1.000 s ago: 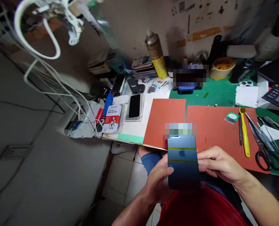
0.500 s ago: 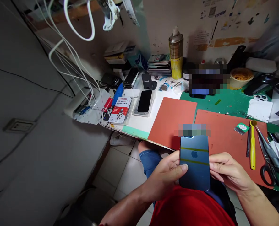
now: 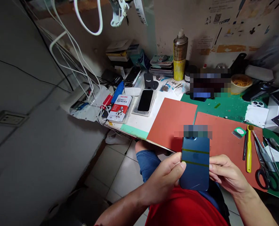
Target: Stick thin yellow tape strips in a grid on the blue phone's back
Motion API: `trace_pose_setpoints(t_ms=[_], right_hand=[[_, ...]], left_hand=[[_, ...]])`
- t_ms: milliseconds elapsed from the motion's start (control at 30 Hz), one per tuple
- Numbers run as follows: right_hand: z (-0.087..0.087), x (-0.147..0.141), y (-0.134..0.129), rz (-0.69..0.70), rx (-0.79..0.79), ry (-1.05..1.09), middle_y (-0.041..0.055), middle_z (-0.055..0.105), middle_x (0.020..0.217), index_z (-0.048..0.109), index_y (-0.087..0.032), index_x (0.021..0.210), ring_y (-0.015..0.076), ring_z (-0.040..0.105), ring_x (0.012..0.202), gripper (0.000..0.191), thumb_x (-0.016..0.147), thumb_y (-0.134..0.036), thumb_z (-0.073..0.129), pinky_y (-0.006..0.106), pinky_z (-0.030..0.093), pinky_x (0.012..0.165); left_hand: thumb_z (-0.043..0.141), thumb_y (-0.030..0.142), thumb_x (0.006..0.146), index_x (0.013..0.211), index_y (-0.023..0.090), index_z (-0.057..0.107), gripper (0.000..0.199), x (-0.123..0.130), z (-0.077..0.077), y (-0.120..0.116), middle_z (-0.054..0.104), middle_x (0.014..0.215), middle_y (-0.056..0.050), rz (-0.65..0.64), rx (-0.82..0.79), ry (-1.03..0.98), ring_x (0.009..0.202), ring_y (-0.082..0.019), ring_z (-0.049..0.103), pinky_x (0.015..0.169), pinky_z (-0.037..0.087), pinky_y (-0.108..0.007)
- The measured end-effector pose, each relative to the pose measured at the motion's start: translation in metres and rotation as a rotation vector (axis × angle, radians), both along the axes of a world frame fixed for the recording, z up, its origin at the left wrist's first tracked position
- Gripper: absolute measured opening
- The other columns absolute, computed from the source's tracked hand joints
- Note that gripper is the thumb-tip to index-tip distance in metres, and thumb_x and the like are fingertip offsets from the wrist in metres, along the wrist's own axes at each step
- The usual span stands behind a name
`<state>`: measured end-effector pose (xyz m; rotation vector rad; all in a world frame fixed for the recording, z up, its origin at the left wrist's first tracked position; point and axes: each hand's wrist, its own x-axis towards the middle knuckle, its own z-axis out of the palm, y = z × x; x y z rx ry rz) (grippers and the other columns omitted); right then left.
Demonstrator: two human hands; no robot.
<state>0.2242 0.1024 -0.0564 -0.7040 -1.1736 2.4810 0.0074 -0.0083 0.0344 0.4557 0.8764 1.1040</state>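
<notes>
A dark blue smartphone (image 3: 195, 174) is held upright over my lap, its back towards me. Two yellowish strips cross its back around a faint apple logo, and the camera corner at its top is partly blurred out. My left hand (image 3: 171, 171) grips the phone's left edge, thumb lying on the back and fingers behind. On the opposite edge, my right hand (image 3: 226, 171) pinches the side with thumb and fingers. Beyond the phone lie two orange-red mats (image 3: 174, 121) on the bench.
Scissors (image 3: 266, 179), a yellow-handled brush (image 3: 249, 150) and tweezers lie on the right. Another phone (image 3: 145, 100) rests in a clear tray beside a battery pack (image 3: 120, 108). A spray can (image 3: 180, 56) stands at the back. White cables (image 3: 66, 40) hang at left.
My left thumb has shifted slightly up and towards the phone's left edge. The phone's back looks darker, its logo fainter. The camera view has moved a little.
</notes>
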Motion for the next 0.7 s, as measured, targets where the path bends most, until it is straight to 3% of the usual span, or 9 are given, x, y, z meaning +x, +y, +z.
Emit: trace_pose_setpoints(t_ms=[167, 300, 433, 567, 700], right_hand=[[0.002, -0.003, 0.000, -0.011, 0.027, 0.012, -0.0057, 0.036, 0.047, 0.090, -0.019, 0.105, 0.0060, 0.030, 0.045, 0.030, 0.094, -0.046, 0.081, 0.023, 0.021, 0.046], [0.011, -0.004, -0.001, -0.042, 0.074, -0.020, -0.0047, 0.040, 0.048, 0.089, -0.019, 0.112, 0.0062, 0.031, 0.046, 0.032, 0.095, -0.045, 0.081, 0.023, 0.024, 0.046], [0.025, -0.004, -0.001, -0.057, 0.143, -0.096, -0.0030, 0.047, 0.052, 0.087, -0.017, 0.118, 0.0065, 0.034, 0.048, 0.034, 0.098, -0.043, 0.078, 0.023, 0.025, 0.047], [0.036, -0.005, -0.001, -0.024, 0.199, -0.133, -0.0048, 0.043, 0.052, 0.085, -0.017, 0.122, 0.0068, 0.035, 0.049, 0.036, 0.100, -0.044, 0.075, 0.023, 0.026, 0.047], [0.041, -0.006, 0.000, -0.005, 0.196, -0.123, -0.0053, 0.042, 0.053, 0.085, -0.017, 0.122, 0.0069, 0.034, 0.049, 0.037, 0.101, -0.045, 0.074, 0.023, 0.026, 0.047]], left_hand=[[0.061, 0.043, 0.106, 0.143, 0.020, 0.066, 0.044, -0.003, 0.004, 0.000, 0.076, 0.121, -0.012, -0.023, 0.007, 0.061, 0.120, -0.029, 0.068, 0.104, 0.053, -0.041], [0.066, 0.038, 0.104, 0.154, 0.023, 0.058, 0.052, -0.002, -0.002, 0.001, 0.075, 0.129, -0.013, 0.070, -0.049, 0.001, 0.121, -0.030, 0.070, 0.105, 0.053, -0.041], [0.073, 0.036, 0.099, 0.156, 0.024, 0.057, 0.061, -0.003, -0.010, 0.003, 0.072, 0.140, -0.015, 0.162, -0.124, 0.096, 0.123, -0.031, 0.070, 0.105, 0.054, -0.040], [0.082, 0.028, 0.090, 0.155, 0.024, 0.060, 0.068, -0.003, -0.012, 0.006, 0.069, 0.145, -0.015, 0.188, -0.155, 0.123, 0.135, -0.034, 0.064, 0.111, 0.053, -0.042], [0.081, 0.030, 0.092, 0.154, 0.025, 0.060, 0.065, -0.003, -0.011, 0.006, 0.068, 0.148, -0.015, 0.184, -0.162, 0.127, 0.139, -0.035, 0.061, 0.115, 0.051, -0.045]])
